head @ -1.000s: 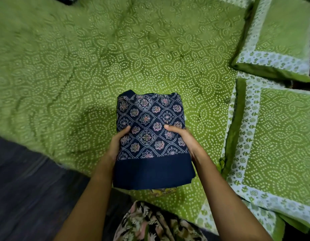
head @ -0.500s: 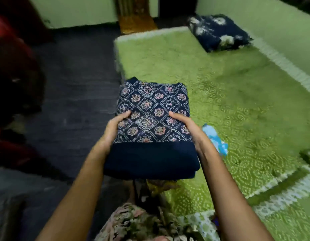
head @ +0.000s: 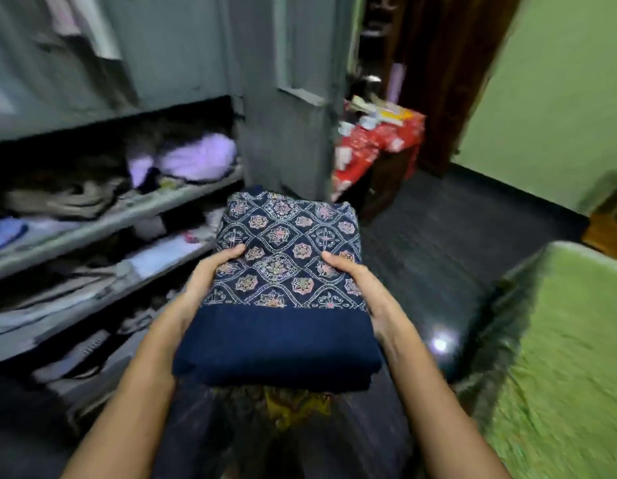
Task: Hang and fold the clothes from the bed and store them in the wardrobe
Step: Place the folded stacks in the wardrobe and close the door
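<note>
Two hands hold one folded navy garment [head: 283,288] level in the air, printed panel uppermost and plain navy band nearest the person. The left hand [head: 210,274] grips the garment's left edge and the right hand [head: 366,288] grips its right edge. Each thumb lies flat on the printed top; the other fingers pass under the fabric and are hidden.

Surroundings, located from the garment:
- Left: the open wardrobe [head: 162,63]. At least three shelf edges [head: 110,216] show, but blur prevents a firm count. All visible shelves hold stacked clothes, including one lilac bundle [head: 196,153] on the upper shelf.
- Directly beyond the far edge: one grey wardrobe door [head: 286,98], edge-on, standing between the garment and what lies behind it.
- Beyond and right: one table under a red patterned cloth [head: 376,143], with small items on top that are too blurred to identify.
- Right: the corner of one bed with a green cover [head: 559,357].
- Far right: one green wall [head: 559,98].
- Below: dark floor [head: 438,236] and a strip of yellow patterned fabric [head: 296,406].
</note>
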The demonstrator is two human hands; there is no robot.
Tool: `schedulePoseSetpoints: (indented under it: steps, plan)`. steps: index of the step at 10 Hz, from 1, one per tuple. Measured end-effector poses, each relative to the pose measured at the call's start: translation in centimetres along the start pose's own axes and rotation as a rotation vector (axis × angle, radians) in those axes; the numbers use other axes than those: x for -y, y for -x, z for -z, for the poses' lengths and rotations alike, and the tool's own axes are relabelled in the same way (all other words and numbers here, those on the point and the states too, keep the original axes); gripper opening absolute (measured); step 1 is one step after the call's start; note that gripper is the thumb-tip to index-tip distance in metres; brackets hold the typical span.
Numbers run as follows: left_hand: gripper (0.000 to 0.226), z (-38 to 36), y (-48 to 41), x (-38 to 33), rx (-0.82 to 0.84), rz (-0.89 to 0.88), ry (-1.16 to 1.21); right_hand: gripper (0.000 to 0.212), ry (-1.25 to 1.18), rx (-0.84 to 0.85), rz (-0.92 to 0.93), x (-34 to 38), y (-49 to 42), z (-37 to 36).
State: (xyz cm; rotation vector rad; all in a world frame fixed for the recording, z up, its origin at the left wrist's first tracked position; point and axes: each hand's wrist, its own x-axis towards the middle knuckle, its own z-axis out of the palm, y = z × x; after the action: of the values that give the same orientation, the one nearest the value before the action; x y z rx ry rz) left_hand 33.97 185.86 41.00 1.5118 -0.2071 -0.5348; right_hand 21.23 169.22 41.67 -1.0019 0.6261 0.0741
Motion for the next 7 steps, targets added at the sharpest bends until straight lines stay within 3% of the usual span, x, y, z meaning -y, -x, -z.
schedulePoseSetpoints:
  steps: [1,2,3,4,5,7]
  plan:
    - [0.01,2.1,-0.6,-0.6,-0.019,0.057,0.022,0.023,0.023,0.071,0.018,0.9,-2.3,-1.9]
    - [0.015,10.6,-1.7,-4.0,-0.221,-0.008,0.034,0.031,0.16,0.228,0.005,2.6,-7.3,-10.7]
    - [0.081,17.0,-2.4,-7.4,-0.348,-0.123,-0.009,0.041,0.277,0.334,0.025,4.0,-10.8,-18.7]
    - [0.059,23.5,-4.3,-9.4,-0.501,-0.052,0.107,0.036,0.337,0.436,0.044,5.4,-14.0,-25.1]
    - [0.046,28.8,-6.0,-12.2,-0.62,-0.04,0.141,0.018,0.428,0.507,0.103,7.4,-15.6,-30.9]
    - [0.044,33.1,-8.3,-18.3,-0.747,-0.129,0.186,0.019,0.465,0.549,0.247,11.8,-22.2,-40.1]
